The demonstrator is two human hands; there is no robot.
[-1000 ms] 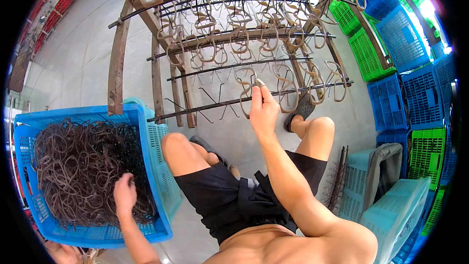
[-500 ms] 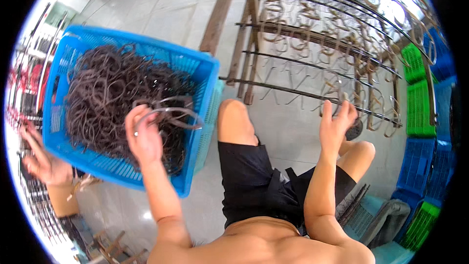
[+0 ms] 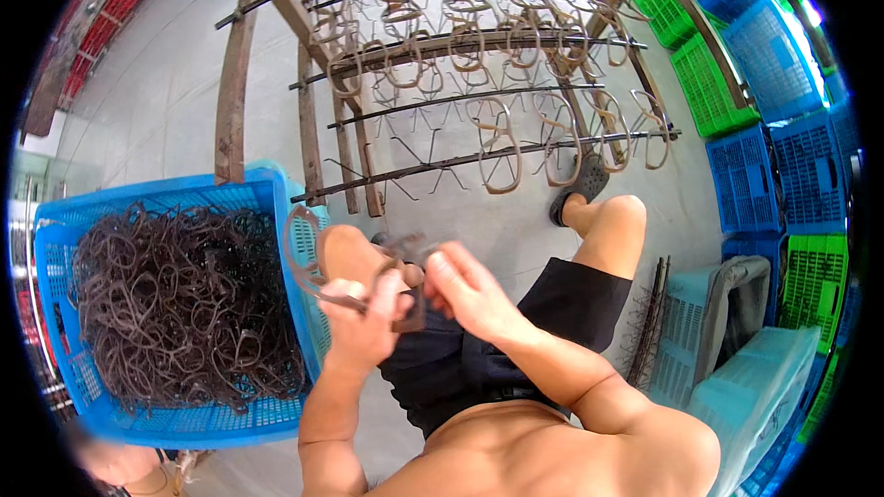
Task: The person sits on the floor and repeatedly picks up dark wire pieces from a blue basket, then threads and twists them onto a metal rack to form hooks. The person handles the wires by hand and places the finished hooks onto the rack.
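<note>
Both hands have come together over the lap since half a second ago. Left hand (image 3: 364,317) is closed on a few brown frames (image 3: 318,267) from the blue basket (image 3: 184,419). Right hand (image 3: 470,290) pinches one loose. Next, it likely needs hanging on the rack (image 3: 488,156).

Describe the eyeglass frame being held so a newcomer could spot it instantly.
Start at the big blue crate of tangled brown frames on the person's left, then look just right of its near corner, above the black shorts. There both hands meet, and the left hand grips the brown eyeglass frame. It is the only frame held up, neither piled in the crate nor hung on the rack.
</note>
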